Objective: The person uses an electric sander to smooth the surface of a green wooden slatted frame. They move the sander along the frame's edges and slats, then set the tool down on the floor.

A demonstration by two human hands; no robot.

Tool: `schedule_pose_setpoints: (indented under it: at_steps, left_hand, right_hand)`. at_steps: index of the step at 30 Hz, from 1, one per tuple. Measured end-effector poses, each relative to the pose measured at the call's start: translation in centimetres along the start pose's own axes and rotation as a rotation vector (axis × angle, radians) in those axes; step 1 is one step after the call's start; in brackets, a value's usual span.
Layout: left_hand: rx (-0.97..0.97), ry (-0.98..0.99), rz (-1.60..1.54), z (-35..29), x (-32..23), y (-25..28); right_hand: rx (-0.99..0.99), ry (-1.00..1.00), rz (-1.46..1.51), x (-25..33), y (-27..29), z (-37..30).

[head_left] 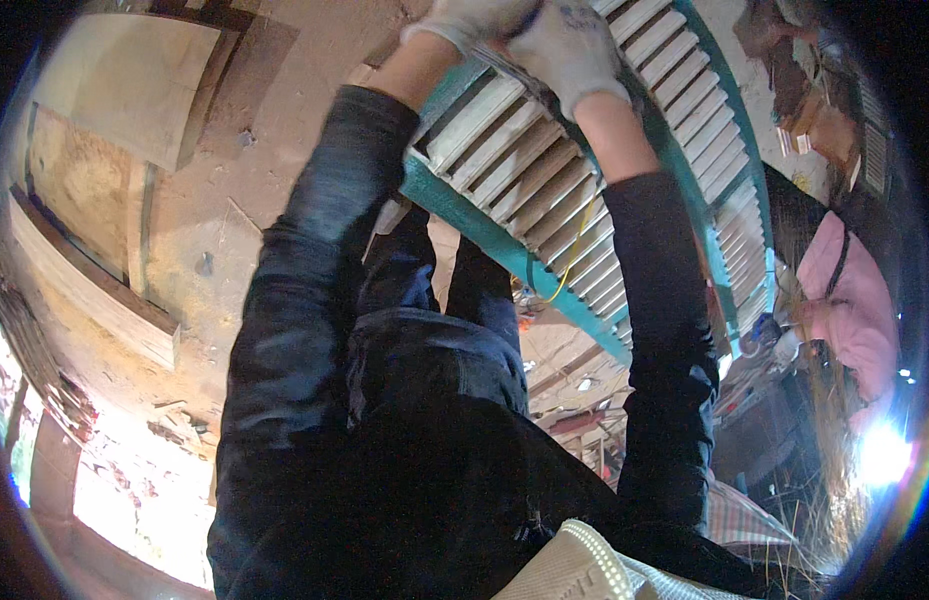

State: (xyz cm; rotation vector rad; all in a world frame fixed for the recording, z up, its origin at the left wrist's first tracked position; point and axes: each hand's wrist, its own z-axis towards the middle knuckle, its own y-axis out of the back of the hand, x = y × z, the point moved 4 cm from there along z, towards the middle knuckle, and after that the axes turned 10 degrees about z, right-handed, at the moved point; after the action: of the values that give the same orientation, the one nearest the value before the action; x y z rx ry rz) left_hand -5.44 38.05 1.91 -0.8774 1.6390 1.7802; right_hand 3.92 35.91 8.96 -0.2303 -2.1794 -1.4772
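Observation:
Both my hands reach forward to the top edge of the head view, wearing pale work gloves. My left hand [476,18] is partly cut off by the edge, with its fingers curled. Close beside it, my right hand [572,52] is closed too. Whatever they grip is hidden by the gloves and the picture's edge. Beneath them runs a long frame with teal rails [504,225] and rows of pale wooden slats [544,185]. A second slatted section [699,110] continues to the right of my right forearm. A thin yellow cord [582,238] hangs across the slats.
Wooden panels [134,85] and a thick plank [94,285] lie on the dusty floor [234,200] at left. On the right, a person in a pink top [849,290] is bent near the slatted frame. A bright light [884,455] glares at lower right.

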Motion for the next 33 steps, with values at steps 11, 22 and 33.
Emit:
schedule_pose_setpoints:
  at_steps: [11, 22, 33]
  left_hand:
    - [0.018, -0.034, -0.075, -1.4, -3.4, -1.4]
    - [-0.199, 0.012, 0.069, 1.3, 2.3, 0.7]
    - [0.039, -0.134, -0.028, -5.4, -9.5, -10.2]
  right_hand:
    - [-0.069, 0.065, -0.139, -5.5, -0.5, -1.6]
    - [0.012, 0.036, -0.047, 0.7, -0.7, 1.1]
    - [-0.186, 0.005, -0.105, -13.5, 1.8, -9.2]
